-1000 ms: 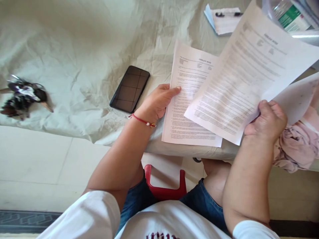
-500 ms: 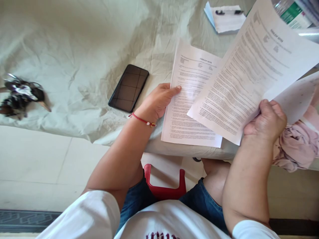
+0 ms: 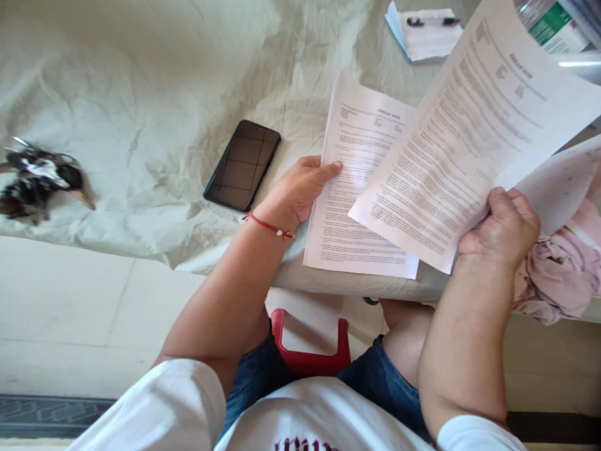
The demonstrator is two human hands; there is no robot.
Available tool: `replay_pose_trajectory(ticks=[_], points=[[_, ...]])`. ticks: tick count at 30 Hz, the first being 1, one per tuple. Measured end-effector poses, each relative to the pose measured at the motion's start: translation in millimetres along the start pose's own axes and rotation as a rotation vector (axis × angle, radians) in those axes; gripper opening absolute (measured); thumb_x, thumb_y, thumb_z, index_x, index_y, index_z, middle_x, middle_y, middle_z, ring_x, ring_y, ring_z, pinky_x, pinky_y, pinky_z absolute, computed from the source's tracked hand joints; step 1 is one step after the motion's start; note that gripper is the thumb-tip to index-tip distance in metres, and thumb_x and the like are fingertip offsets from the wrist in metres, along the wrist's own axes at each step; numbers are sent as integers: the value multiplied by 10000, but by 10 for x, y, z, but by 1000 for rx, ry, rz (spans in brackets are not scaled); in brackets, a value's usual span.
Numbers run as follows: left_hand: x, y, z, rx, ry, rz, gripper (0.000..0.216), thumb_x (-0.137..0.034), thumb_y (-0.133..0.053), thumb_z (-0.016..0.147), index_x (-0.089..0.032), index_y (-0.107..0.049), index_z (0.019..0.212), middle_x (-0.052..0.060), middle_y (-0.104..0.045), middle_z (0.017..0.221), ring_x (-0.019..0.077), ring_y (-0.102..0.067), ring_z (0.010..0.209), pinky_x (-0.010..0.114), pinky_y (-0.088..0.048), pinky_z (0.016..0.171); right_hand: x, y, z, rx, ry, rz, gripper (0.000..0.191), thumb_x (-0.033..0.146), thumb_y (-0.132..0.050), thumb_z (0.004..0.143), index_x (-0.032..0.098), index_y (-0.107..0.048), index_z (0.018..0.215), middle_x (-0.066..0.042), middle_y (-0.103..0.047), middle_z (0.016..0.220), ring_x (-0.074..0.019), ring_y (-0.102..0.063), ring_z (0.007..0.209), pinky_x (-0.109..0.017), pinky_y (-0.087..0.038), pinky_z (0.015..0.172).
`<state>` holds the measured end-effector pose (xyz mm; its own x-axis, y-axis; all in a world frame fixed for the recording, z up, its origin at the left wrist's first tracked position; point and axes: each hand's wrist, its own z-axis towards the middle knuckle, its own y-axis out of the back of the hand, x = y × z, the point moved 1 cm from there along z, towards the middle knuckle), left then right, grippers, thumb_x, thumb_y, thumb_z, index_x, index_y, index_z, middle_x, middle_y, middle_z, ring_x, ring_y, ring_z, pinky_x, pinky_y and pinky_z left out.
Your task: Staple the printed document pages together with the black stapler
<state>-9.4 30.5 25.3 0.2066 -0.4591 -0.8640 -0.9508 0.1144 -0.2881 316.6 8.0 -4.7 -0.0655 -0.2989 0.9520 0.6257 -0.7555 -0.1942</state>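
My right hand (image 3: 500, 228) is closed on the lower corner of a printed sheet (image 3: 474, 131), holding it lifted and tilted over the table. A second printed sheet (image 3: 350, 207) lies flat on the cloth-covered table (image 3: 154, 94). My left hand (image 3: 300, 191) rests on that flat sheet's left edge, fingers together and extended, the thumb on top. A red string bracelet sits on my left wrist.
A black phone (image 3: 241, 165) lies left of my left hand. A dark bunch of keys (image 3: 35, 181) sits at the table's left edge. A small notepad with a pen (image 3: 427, 31) lies at the back, a pink cloth (image 3: 558, 275) at right, and a red stool (image 3: 310, 357) below.
The lifted sheet has shifted slightly in my right hand. My left hand has stayed on the flat sheet.
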Motion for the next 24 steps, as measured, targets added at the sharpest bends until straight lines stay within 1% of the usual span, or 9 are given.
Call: replay_pose_trajectory(ticks=[6,9,14,18,21,24], points=[[12,-6,13,-9,-4,7,381,-286,-782,947,-142,-774,1300,129,-868,1114,340,-818,1205,517,-638,1127,2,6,3,-7,-6,12,129,276,-799,587,218,-719,671,27,-712,683,-178,-740,764,-389,-678,824],[19,-5,14,3,-13,-5,369,-280,-775,949,-141,-775,1290,121,-869,1101,336,-814,1214,511,-634,1131,-2,9,-2,-4,-4,8,107,258,-791,608,218,-714,670,25,-707,693,-177,-740,774,-389,-677,840],[18,-1,11,-3,-9,-3,397,-288,-792,938,-137,-761,1304,136,-865,1113,346,-814,1211,524,-628,1137,4,-5,-23,7,0,8,86,234,-772,651,224,-691,679,37,-683,683,-171,-738,785,-372,-672,841],[22,4,19,-2,-4,5,373,-279,-745,962,-141,-755,1309,121,-864,1088,333,-812,1210,513,-633,1133,28,-5,-34,-4,-1,-1,107,229,-766,636,224,-668,678,37,-669,675,-169,-719,768,-365,-668,806],[26,6,24,-2,-4,11,363,-274,-692,986,-147,-750,1322,106,-867,1061,321,-814,1204,513,-635,1135,38,-3,-42,2,-4,-17,112,246,-769,639,221,-673,692,35,-672,693,-172,-713,779,-388,-674,837],[26,2,22,-9,-7,11,384,-282,-717,966,-156,-753,1327,113,-869,1079,336,-812,1212,526,-638,1131,28,-3,-45,-11,8,-36,107,254,-765,660,215,-679,711,33,-669,716,-163,-692,779,-392,-671,858]])
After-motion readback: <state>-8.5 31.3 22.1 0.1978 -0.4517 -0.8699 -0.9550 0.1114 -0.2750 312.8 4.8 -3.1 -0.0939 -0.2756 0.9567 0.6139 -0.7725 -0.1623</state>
